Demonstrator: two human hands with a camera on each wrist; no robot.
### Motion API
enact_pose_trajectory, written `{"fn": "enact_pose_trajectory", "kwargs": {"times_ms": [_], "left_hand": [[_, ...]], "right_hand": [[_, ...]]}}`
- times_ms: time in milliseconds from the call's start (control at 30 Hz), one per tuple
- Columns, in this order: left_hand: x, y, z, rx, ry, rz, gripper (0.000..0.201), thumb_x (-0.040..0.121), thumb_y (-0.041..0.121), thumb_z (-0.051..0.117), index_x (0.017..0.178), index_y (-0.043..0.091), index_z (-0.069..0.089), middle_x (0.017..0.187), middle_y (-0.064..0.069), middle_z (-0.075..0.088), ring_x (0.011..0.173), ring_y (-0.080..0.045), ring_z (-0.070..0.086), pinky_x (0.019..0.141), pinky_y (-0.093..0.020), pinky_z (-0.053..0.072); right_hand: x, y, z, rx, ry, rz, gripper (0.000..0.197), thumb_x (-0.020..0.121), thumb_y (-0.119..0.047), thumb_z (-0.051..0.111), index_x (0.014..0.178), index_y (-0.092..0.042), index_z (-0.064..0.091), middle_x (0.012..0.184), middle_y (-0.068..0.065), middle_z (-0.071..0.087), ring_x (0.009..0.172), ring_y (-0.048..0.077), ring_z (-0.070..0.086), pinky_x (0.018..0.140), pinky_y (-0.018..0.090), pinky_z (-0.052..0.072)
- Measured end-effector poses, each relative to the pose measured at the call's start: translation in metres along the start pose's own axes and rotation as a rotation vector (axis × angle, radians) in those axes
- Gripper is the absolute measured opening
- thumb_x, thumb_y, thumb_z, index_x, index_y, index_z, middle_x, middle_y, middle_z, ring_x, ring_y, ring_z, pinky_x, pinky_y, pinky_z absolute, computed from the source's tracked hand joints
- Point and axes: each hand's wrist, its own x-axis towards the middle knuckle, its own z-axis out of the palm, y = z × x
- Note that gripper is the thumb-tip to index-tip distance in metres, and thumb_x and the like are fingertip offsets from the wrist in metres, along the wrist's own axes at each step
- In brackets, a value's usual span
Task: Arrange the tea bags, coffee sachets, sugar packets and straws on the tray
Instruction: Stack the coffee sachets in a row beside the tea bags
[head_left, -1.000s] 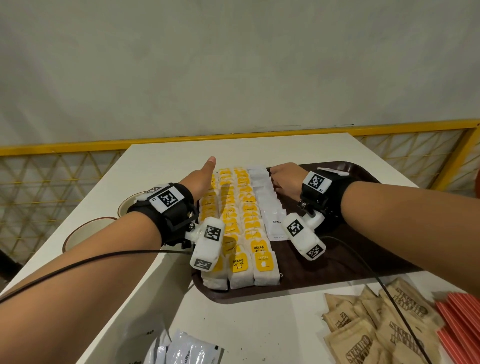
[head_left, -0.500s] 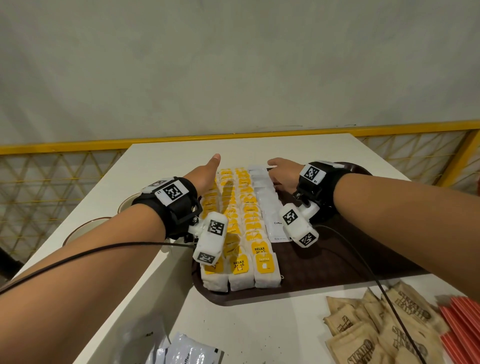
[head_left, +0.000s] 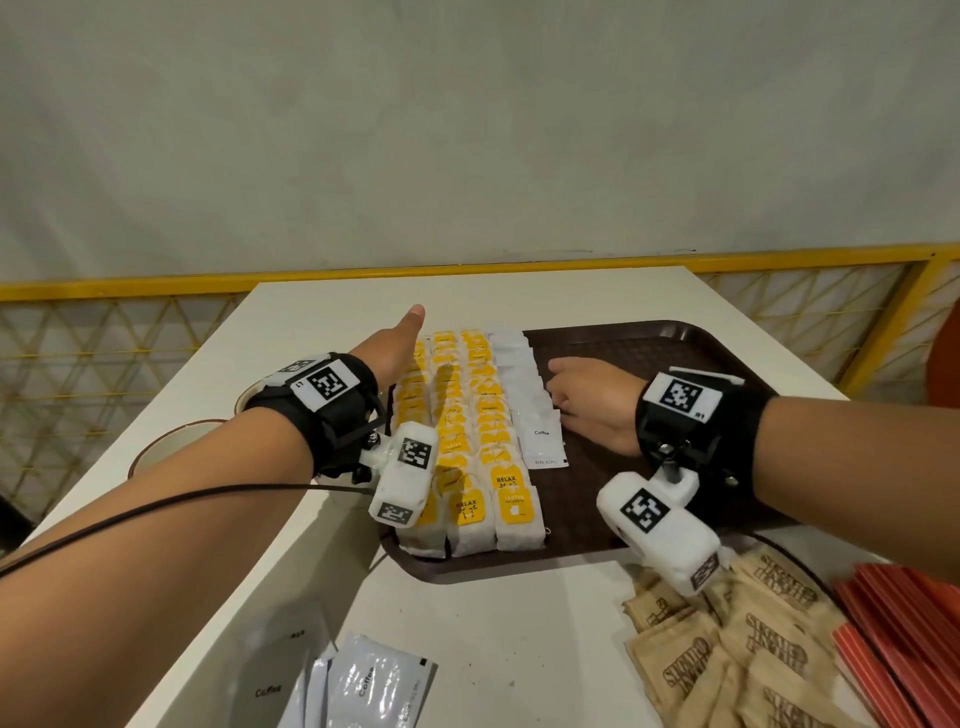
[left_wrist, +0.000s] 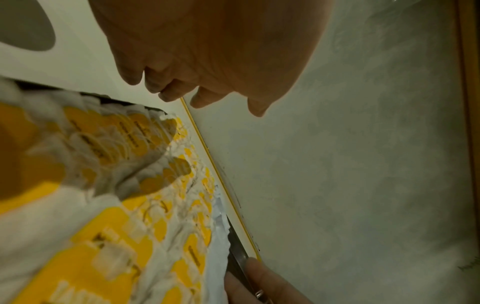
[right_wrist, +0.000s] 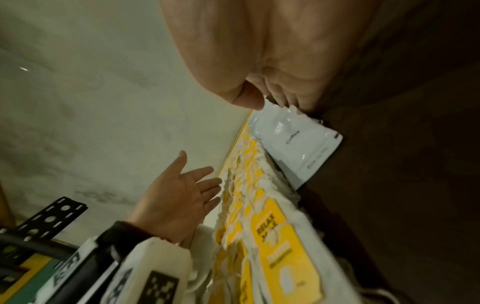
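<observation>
Three rows of tea bags (head_left: 457, 441) with yellow tags lie on the left part of the dark brown tray (head_left: 649, 353). A row of white coffee sachets (head_left: 519, 379) runs along their right side. My left hand (head_left: 395, 348) stands edge-on against the left side of the tea bags, fingers straight, thumb up. My right hand (head_left: 587, 400) rests on the tray, and its fingertips touch the right edge of the sachet row. In the right wrist view my thumb and fingers (right_wrist: 249, 98) meet the edge of a coffee sachet (right_wrist: 298, 142). Neither hand holds anything.
Brown sugar packets (head_left: 727, 649) and red straws (head_left: 893, 623) lie on the white table at the near right. Loose coffee sachets (head_left: 374, 680) lie at the near edge. Two round dishes (head_left: 171, 441) sit left of the tray. A yellow railing (head_left: 831, 312) borders the table.
My right hand has slid back along the sachet row from its far end toward the middle. My left hand stays against the tea bags, a little further forward.
</observation>
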Motion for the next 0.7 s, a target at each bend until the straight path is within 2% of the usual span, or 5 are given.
{"fn": "enact_pose_trajectory", "kwargs": {"times_ms": [67, 200, 367, 533, 700], "left_hand": [[-0.003, 0.001, 0.001, -0.003, -0.006, 0.006, 0.074, 0.098, 0.058, 0.015, 0.148, 0.005, 0.025, 0.153, -0.015, 0.028, 0.141, -0.03, 0.028, 0.113, -0.04, 0.019], [-0.009, 0.002, 0.002, -0.005, -0.015, 0.012, 0.073, 0.098, 0.058, 0.016, 0.148, 0.006, 0.026, 0.153, -0.013, 0.029, 0.141, -0.029, 0.027, 0.113, -0.04, 0.019], [-0.013, 0.001, 0.0, 0.022, -0.002, 0.008, 0.072, 0.099, 0.056, 0.014, 0.148, 0.004, 0.025, 0.154, -0.014, 0.026, 0.141, -0.03, 0.026, 0.113, -0.04, 0.019], [-0.013, -0.001, 0.0, 0.037, -0.007, 0.017, 0.071, 0.099, 0.055, 0.014, 0.148, 0.004, 0.025, 0.154, -0.015, 0.026, 0.141, -0.03, 0.027, 0.112, -0.039, 0.02], [-0.012, -0.001, 0.001, 0.038, -0.013, 0.019, 0.071, 0.099, 0.054, 0.014, 0.148, 0.004, 0.026, 0.154, -0.014, 0.027, 0.141, -0.029, 0.026, 0.113, -0.039, 0.018]], "right_hand": [[0.002, 0.001, 0.006, -0.057, 0.032, -0.036, 0.049, 0.092, 0.0, 0.038, 0.14, 0.007, 0.033, 0.138, 0.034, 0.039, 0.128, 0.049, 0.037, 0.109, 0.057, 0.03], [0.013, 0.007, 0.011, 0.03, 0.129, -0.059, 0.06, 0.092, -0.007, 0.04, 0.15, -0.011, 0.025, 0.125, 0.001, 0.043, 0.128, 0.025, 0.044, 0.112, 0.04, 0.034], [-0.004, 0.012, -0.002, -0.108, 0.092, -0.105, 0.064, 0.085, 0.002, 0.057, 0.144, -0.006, 0.034, 0.145, 0.014, 0.042, 0.134, 0.023, 0.041, 0.109, 0.03, 0.035], [-0.016, 0.012, -0.011, -0.52, 0.168, -0.223, 0.039, 0.067, -0.013, 0.084, 0.101, -0.013, 0.066, 0.103, 0.002, 0.064, 0.096, 0.017, 0.062, 0.086, 0.034, 0.052], [-0.016, 0.006, -0.008, -0.599, 0.101, -0.239, 0.038, 0.066, -0.014, 0.086, 0.098, -0.013, 0.066, 0.085, -0.008, 0.056, 0.077, 0.005, 0.056, 0.071, 0.023, 0.049]]}}
